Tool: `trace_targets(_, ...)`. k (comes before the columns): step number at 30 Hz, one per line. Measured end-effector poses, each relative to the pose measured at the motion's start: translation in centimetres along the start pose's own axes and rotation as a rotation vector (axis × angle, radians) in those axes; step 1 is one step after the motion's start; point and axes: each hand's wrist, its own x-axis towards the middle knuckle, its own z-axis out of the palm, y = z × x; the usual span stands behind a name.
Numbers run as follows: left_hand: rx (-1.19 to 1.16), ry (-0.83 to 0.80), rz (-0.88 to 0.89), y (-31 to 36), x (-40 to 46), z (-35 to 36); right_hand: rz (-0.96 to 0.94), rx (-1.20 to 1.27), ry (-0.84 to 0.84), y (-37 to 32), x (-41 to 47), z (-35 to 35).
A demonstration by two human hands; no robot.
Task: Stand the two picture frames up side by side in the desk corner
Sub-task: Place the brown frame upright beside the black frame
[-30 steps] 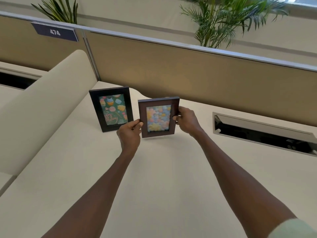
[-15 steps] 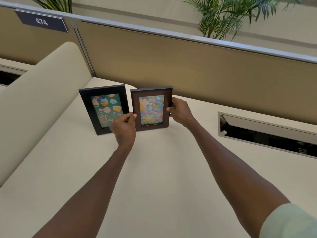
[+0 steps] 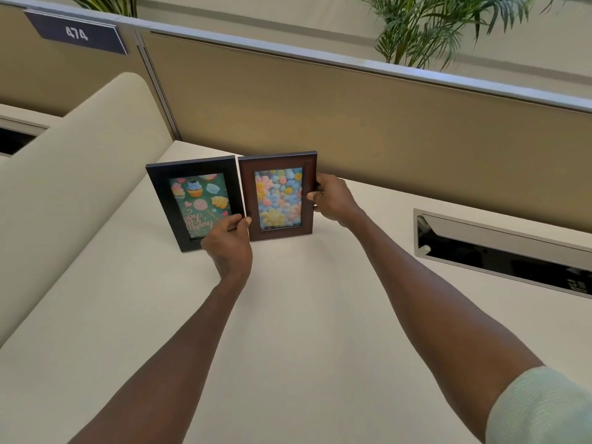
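Observation:
A black picture frame [image 3: 192, 200] with a birthday card of cupcakes stands upright near the desk's back left corner. Right beside it, edges nearly touching, stands a brown picture frame [image 3: 278, 195] showing pastel flowers, its bottom edge on the cream desk [image 3: 288, 315]. My left hand [image 3: 229, 241] pinches the brown frame's lower left edge and covers the black frame's lower right corner. My right hand [image 3: 333, 198] grips the brown frame's right edge at mid-height.
A tan partition wall [image 3: 384, 116] runs behind the frames, with a "474" sign [image 3: 77, 33] at upper left. A cream curved divider [image 3: 73, 174] bounds the desk on the left. A metal cable slot [image 3: 499, 248] is sunk into the desk at right. Palm plants [image 3: 432, 27] rise beyond the partition.
Both hands have carried the brown frame left and back, from a gap apart to right against the black frame, and it now rests on the desk.

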Motion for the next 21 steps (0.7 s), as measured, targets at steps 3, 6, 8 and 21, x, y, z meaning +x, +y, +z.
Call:
trace_targets(3,-0.014,0.002,-0.033,-0.3,0.4,0.1,-0.005,0.002,-0.012,-0.2,0.2,0.1)
trace_targets(6,-0.008,0.003,-0.032,-0.6,0.5,0.2,-0.007,0.013,-0.015,-0.2,0.3,0.0)
trace_targets(8,0.000,0.002,-0.036,-0.8,0.6,0.3,-0.006,0.016,-0.012,-0.2,0.4,0.0)
trace_targets(21,0.029,-0.009,-0.035,-1.6,0.6,0.5,-0.015,0.040,-0.026,-0.3,0.6,-0.1)
